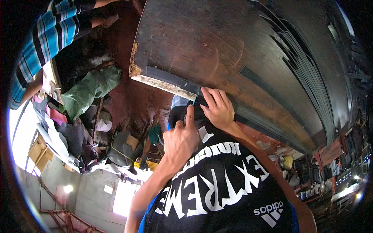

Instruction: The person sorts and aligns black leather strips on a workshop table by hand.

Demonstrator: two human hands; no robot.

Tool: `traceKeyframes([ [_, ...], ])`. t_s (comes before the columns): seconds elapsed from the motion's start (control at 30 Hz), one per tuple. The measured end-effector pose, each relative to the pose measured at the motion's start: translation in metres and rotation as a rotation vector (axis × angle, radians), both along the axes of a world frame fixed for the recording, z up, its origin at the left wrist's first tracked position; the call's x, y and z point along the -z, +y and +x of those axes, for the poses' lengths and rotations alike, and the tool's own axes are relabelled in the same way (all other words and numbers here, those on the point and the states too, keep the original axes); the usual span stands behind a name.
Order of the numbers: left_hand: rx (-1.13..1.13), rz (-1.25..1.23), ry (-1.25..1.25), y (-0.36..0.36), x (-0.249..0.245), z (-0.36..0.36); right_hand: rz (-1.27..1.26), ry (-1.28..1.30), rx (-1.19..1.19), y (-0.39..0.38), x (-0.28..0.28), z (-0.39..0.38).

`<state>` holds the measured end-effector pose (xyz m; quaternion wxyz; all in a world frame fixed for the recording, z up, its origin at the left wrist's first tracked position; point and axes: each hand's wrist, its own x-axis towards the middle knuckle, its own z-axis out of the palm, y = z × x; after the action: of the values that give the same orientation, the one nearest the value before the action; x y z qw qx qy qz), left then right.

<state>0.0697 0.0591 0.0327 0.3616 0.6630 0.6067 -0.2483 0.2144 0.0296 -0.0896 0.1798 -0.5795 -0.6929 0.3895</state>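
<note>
A dark, flat strip [167, 77] lies along the near edge of a worn brown table [186, 42]. My right hand [218, 108] presses its bent fingers on the strip at the table's edge, the thumb side turned toward my left hand. Just below the edge is my left hand [180, 136], its index finger stretched up to the strip and the other fingers curled. A thin bluish sliver shows by that fingertip; whatever the curled fingers hold is hidden. The strip runs on to the right, past my right hand.
A fan of long dark strips [307, 73] lies on the table's right side, with a single strip [268, 91] nearer. The table's left corner [135, 64] is chipped. Green plastic sheeting [93, 89] and scraps clutter the left. A person in striped shorts [50, 42] is upper left.
</note>
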Motion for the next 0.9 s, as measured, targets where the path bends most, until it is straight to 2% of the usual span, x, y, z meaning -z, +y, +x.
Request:
traceKeyframes([
  [0.3, -0.015, -0.054, -0.01, 0.0, 0.007, 0.001, -0.001, -0.062, -0.061, 0.0, 0.001, 0.001],
  [0.53, -0.053, 0.257, -0.175, -0.038, 0.045, -0.02, 0.045, -0.058, 0.003, -0.003, 0.005, -0.002],
  [0.6, -0.045, 0.321, -0.22, -0.061, 0.069, -0.032, 0.026, -0.049, 0.019, -0.002, 0.001, -0.003],
  [0.67, -0.029, 0.522, -0.333, -0.08, 0.097, -0.047, 0.036, -0.076, 0.032, -0.003, 0.001, -0.005],
  [0.77, -0.062, 0.566, -0.405, -0.085, 0.107, -0.049, 0.062, -0.116, 0.056, -0.002, -0.002, -0.007],
  [0.83, -0.075, 0.518, -0.367, -0.072, 0.081, -0.04, 0.053, -0.109, 0.055, -0.004, -0.001, -0.007],
  [0.9, -0.078, 0.329, -0.223, -0.05, 0.05, -0.029, 0.077, -0.112, 0.051, -0.004, 0.0, -0.007],
])
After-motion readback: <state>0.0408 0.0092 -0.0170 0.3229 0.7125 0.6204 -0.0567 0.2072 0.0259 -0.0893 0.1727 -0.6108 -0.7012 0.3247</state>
